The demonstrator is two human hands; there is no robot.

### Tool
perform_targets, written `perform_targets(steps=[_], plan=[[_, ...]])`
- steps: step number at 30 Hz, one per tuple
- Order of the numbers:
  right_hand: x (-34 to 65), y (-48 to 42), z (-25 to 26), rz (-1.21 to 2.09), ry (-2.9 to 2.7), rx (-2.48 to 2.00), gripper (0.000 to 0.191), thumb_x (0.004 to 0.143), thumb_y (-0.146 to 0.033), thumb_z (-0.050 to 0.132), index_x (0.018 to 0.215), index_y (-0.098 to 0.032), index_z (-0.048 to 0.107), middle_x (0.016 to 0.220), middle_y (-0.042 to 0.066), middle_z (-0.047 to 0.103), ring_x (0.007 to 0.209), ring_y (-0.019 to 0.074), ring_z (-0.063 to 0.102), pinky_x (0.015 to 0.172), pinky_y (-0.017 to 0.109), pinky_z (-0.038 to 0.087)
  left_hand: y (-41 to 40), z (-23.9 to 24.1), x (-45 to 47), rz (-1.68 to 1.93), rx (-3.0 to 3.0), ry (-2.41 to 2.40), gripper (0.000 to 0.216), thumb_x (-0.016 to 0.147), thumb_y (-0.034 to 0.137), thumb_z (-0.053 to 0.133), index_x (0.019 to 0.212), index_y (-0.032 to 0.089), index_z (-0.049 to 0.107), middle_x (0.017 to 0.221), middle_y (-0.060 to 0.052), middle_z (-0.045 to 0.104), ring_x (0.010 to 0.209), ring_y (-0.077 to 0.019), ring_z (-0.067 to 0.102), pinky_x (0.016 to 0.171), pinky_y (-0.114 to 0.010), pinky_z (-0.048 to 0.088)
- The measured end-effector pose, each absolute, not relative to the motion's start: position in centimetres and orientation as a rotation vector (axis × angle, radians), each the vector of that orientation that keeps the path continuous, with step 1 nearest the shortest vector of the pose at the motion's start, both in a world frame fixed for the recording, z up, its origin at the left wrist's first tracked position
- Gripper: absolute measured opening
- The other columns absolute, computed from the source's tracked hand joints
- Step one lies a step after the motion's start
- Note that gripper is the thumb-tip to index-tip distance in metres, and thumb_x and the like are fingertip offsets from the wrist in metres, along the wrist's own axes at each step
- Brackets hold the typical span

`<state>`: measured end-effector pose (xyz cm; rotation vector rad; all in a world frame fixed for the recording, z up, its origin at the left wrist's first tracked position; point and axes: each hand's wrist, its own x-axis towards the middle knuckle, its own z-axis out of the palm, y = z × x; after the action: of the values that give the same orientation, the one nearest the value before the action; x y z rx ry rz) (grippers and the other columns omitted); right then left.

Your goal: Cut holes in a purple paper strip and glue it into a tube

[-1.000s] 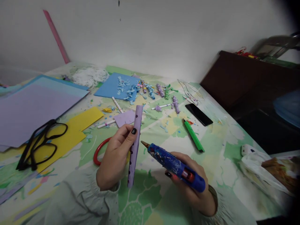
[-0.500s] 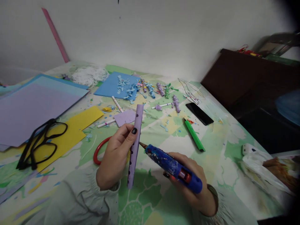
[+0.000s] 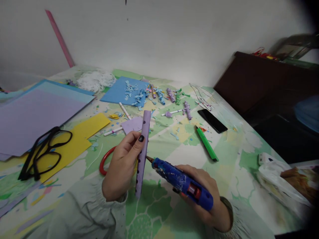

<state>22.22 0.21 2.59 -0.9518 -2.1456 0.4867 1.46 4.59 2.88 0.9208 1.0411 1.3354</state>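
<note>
My left hand (image 3: 122, 167) holds a long lilac paper strip (image 3: 143, 146) with dark dots, upright and slightly tilted, thumb pressed on its face. My right hand (image 3: 204, 196) grips a blue hot glue gun (image 3: 181, 182) with a red trigger. The gun's nozzle tip touches the strip's right edge about halfway down. Both hands hover over a table with a green and yellow patterned cloth (image 3: 224, 156). A red ring (image 3: 104, 161) lies partly hidden behind my left hand.
Black scissors (image 3: 42, 152) rest on yellow paper (image 3: 82, 132) at left, beside large lilac and blue sheets (image 3: 37, 113). A green marker (image 3: 206, 143), black phone (image 3: 211, 121), white pens and rolled paper scraps (image 3: 159, 96) lie farther back. A plastic bag (image 3: 281, 182) sits at right.
The glue gun moved left and down until its nozzle met the strip's edge. My left hand and the strip stayed nearly still.
</note>
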Motion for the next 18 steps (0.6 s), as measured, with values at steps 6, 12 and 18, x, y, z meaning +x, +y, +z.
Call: perform_targets(steps=[6,12,18], plan=[[22.6,0.06,2.36,0.446,-2.142,-0.975,0.035,0.087,-0.027,0.049,0.122,-0.025,0.048,0.103,0.005,0.071,0.088,0.0193,0.069,0.076,0.027,0.052,4.54,2.97,1.47,1.335,0.912,1.05,0.017,0.084,0.038,0.063,0.083,0.022,0.058,0.069,0.005,0.046,0.061,-0.0087,0.04,0.055,-0.016,0.036],[22.56,0.19,2.03,0.393,-2.14,-1.025,0.038,0.085,-0.024,0.05,0.122,-0.025,0.046,0.101,0.005,0.071,0.085,0.0203,0.07,0.075,0.028,0.052,4.67,2.91,1.65,1.309,0.947,1.066,0.02,0.082,0.04,0.065,0.082,0.021,0.059,0.069,0.005,0.048,0.06,-0.0086,0.041,0.053,-0.016,0.036],[22.19,0.26,2.19,0.356,-2.155,-0.994,0.034,0.088,-0.028,0.048,0.122,-0.023,0.046,0.1,0.005,0.071,0.085,0.0179,0.069,0.074,0.025,0.052,4.66,3.05,1.75,1.313,0.995,1.107,0.02,0.083,0.041,0.064,0.082,0.022,0.059,0.064,0.006,0.045,0.052,-0.0071,0.037,0.046,-0.016,0.033]])
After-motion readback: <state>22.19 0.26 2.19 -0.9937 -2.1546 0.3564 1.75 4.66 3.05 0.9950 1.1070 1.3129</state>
